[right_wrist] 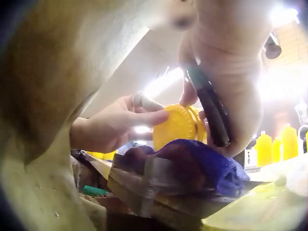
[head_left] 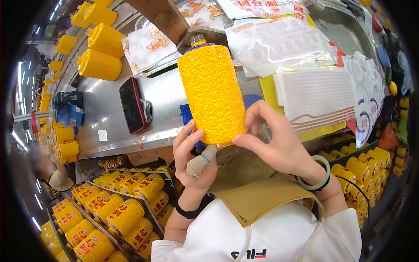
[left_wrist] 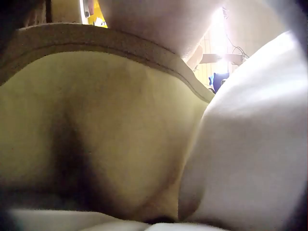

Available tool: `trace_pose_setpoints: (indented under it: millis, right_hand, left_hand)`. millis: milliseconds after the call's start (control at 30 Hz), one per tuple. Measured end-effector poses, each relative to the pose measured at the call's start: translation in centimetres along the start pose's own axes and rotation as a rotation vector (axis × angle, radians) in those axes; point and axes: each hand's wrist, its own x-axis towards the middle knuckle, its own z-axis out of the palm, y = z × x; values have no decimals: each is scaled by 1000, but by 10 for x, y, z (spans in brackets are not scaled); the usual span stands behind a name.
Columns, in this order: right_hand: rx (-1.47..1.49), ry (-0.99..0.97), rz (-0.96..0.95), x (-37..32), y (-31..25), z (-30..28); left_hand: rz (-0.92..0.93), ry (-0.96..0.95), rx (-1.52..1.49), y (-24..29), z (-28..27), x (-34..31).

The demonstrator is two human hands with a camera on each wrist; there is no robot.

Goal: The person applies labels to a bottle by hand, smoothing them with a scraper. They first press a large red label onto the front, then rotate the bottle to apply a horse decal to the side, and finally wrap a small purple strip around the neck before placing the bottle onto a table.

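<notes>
A yellow embossed bottle (head_left: pixel 212 94) lies with its clear neck pointing away from me, against a dark metal bracket (head_left: pixel 198 37). At the lower left of its base, my left hand (head_left: pixel 192 161) holds it with fingertips and thumb; one finger wears a knitted finger cover (head_left: pixel 201 161). My right hand (head_left: pixel 275 137) pinches the base's right corner between curled thumb and forefinger. From the right wrist view, the round yellow base (right_wrist: pixel 175 127) shows between both hands, above a blue cloth (right_wrist: pixel 202 161). The left wrist view has only apron and sleeve, its hand hidden.
On the steel bench (head_left: pixel 161 124) lies a red-cased phone (head_left: pixel 133 105). Decal sheets (head_left: pixel 279 46) and a striped paper stack (head_left: pixel 316 96) lie to the right. More yellow bottles (head_left: pixel 100 64) stand at left, and crates of labelled bottles (head_left: pixel 126 216) sit below on both sides.
</notes>
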Motion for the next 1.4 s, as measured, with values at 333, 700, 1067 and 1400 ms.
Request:
trace_pose_setpoints:
  millis: [333,700,1067,1400]
  right_hand:
    - [64,2,44,-3,3,3]
    - [21,0,27,-4,-2,4]
    - [108,-23,80,-3,0,3]
    - [138,3,40,-3,5,4]
  left_hand:
    - [12,-12,36,2,0,0]
    - [26,-21,60,2,-1,-1]
    - [124,-73,164,7,-1,5]
    - [424,-269,364,18,-4,21]
